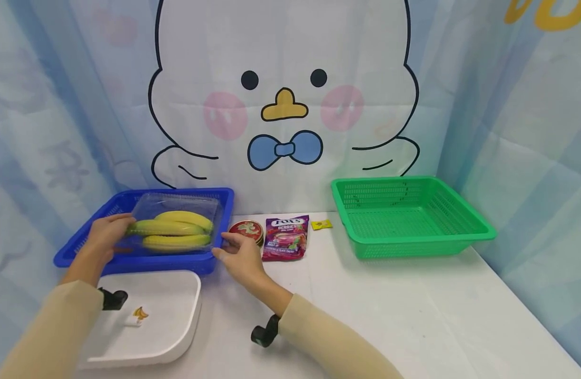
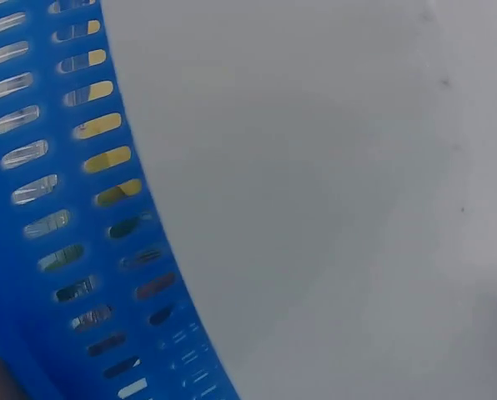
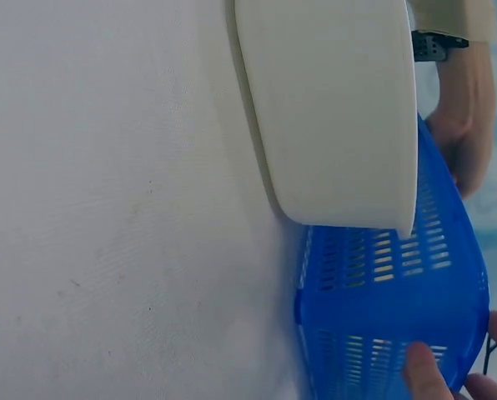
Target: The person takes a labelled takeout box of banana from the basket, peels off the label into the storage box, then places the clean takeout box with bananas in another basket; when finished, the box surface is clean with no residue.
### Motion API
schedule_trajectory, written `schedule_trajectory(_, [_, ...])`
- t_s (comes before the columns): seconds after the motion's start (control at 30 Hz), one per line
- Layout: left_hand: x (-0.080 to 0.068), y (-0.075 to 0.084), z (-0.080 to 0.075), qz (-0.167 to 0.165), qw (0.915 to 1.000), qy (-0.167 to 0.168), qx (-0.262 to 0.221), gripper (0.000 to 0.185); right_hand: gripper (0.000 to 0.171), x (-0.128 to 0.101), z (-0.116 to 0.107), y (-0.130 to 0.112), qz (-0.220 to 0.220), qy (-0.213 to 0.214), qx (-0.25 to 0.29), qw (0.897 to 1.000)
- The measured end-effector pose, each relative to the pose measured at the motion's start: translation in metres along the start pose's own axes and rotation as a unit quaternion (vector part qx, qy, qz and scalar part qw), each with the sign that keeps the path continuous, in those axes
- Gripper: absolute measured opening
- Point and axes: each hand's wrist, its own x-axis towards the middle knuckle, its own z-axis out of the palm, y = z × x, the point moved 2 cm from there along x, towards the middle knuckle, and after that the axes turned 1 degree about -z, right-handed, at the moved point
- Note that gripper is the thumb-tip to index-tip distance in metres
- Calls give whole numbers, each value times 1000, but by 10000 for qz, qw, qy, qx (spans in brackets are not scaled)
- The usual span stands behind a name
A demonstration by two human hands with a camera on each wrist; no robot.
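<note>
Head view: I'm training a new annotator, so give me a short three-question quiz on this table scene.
1. True or false: the green basket holds the bananas.
2. Which lies nearest the right hand? A) red round tin B) small yellow packet C) white tray
3. Fill in: the clear box of bananas sits in the ___ basket.

Key: 1 false; 2 A; 3 blue. The left hand touches the box's left end.

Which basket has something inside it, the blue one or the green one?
The blue basket, on the left, holds a clear box of bananas. The green basket on the right holds nothing.
</note>
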Motion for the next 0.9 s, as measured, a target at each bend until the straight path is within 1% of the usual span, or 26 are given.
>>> schedule_trajectory(0.17, [7, -3, 6, 45, 9999, -138, -37, 62, 43, -1, 1, 2, 76, -47, 133, 9999])
schedule_trajectory(0.23, [9, -2, 9, 38, 9997, -221, 49, 64, 43, -1, 1, 2, 195, -81, 381, 9990])
schedule_trajectory(0.27, [10, -2, 10, 13, 9996, -247, 131, 66, 43, 0, 1, 2, 249, -96, 535, 9982])
schedule_trajectory(0.33, [13, -2, 14, -74, 9992, -197, 334, 69, 43, 0, 0, 0, 374, -122, 844, 9957])
schedule_trajectory(0.4, [15, -1, 16, -165, 9981, -230, 539, 74, 42, 1, -2, -1, 528, -164, 1184, 9914])
schedule_trajectory(0.43, [15, -1, 16, -236, 9973, -244, 649, 76, 42, 1, -3, -2, 582, -190, 1265, 9901])
schedule_trajectory(0.5, [15, 0, 14, -305, 9953, -339, 854, 79, 42, 1, -4, -3, 648, -285, 1306, 9889])
schedule_trajectory(0.53, [14, 0, 12, -313, 9942, -472, 919, 80, 42, 1, -6, -3, 672, -350, 1334, 9882])
schedule_trajectory(0.6, [12, 0, 10, -237, 9908, -651, 1164, 84, 42, 0, -9, -3, 670, -440, 1333, 9878])
schedule_trajectory(0.67, [9, 0, 9, -45, 9874, -720, 1407, 86, 41, 0, -14, -3, 605, -530, 1221, 9893])
schedule_trajectory(0.7, [8, 1, 10, 55, 9859, -692, 1524, 87, 41, 0, -18, -3, 570, -557, 1190, 9897])
schedule_trajectory(0.77, [5, 2, 12, 247, 9827, -516, 1759, 88, 42, 1, -29, -3, 493, -601, 1040, 9915])
schedule_trajectory(0.83, [0, 5, 14, 383, 9811, -277, 1877, 88, 44, 1, -45, -4, 386, -666, 815, 9937])
schedule_trajectory(0.9, [-5, 7, 17, 484, 9797, -66, 1943, 88, 45, 1, -64, -6, 290, -630, 547, 9961])
